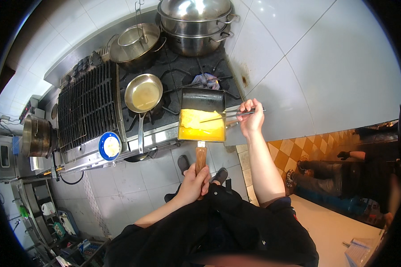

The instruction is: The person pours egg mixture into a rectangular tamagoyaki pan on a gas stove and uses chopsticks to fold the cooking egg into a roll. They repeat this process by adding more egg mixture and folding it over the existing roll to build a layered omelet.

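My left hand (195, 183) is wrapped around the wooden handle of a rectangular omelette pan (203, 99), which I hold in front of the stove. A folded yellow omelette (194, 119) lies across the middle of the pan, with wetter egg spread along the side nearest me. Dark bare metal shows at the far side. From the right, my right hand (251, 116) grips a pair of dark chopsticks (233, 114); their tips reach over the pan and touch the omelette.
A gas flame (206, 81) burns beyond the omelette pan. Left of it sits a frying pan (145, 95) with liquid, then a black grill grate (89, 104) and a blue-rimmed bowl (109, 146). Behind stand a strainer pot (136, 42) and stacked steamer (194, 26). Another person (343, 178) is at right.
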Available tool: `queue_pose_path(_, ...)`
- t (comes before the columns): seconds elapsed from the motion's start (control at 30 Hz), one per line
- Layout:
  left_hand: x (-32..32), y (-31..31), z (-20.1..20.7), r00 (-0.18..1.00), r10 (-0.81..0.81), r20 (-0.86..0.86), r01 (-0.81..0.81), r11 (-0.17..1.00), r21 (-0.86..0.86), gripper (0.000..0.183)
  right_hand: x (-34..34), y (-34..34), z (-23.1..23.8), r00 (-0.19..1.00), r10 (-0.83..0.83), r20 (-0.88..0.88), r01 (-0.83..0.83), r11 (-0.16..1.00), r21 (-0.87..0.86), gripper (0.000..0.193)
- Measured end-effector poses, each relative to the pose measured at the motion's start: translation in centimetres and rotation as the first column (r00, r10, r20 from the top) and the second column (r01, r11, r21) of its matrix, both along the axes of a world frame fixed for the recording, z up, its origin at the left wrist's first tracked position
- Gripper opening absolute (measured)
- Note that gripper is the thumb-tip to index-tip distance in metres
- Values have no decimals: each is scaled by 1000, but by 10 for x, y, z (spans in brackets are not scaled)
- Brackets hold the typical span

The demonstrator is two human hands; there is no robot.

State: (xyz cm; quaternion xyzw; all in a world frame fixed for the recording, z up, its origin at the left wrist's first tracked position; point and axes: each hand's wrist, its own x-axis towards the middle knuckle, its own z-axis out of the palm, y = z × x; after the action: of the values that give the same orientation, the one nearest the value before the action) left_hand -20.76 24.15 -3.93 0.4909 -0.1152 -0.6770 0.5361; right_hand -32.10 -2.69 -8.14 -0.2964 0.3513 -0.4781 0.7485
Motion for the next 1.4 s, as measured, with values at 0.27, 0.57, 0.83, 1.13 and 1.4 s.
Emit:
queue_pose_path(0.27, 21, -1, 14, 996, -79, -40, 77, 996, -36, 21, 16, 1, 3, 993, -120, 9, 120, 993, 23, 45)
queue_pose_path(0.57, 34, -7, 76, 994, -106, 19, 104, 901, -421, 22, 8, 49, 166, 921, 140, 364, 272, 440, -856, 61)
queue_pose_path(0.83, 23, -9, 95, 959, -182, -219, 149, 976, -157, 25, -37, 60, 132, 996, 55, 71, 67, 65, -996, 61)
queue_pose_path(1.13, 0, -4, 57, 953, -209, -221, 221, 975, 32, 25, -113, 63, 112, 995, 86, -60, -86, 351, -932, 60)
queue_pose_path(1.4, -14, -20, 40, 944, -257, -208, 266, 964, 16, 27, -128, 55, 87, 998, 57, 18, -15, 542, -840, 66)
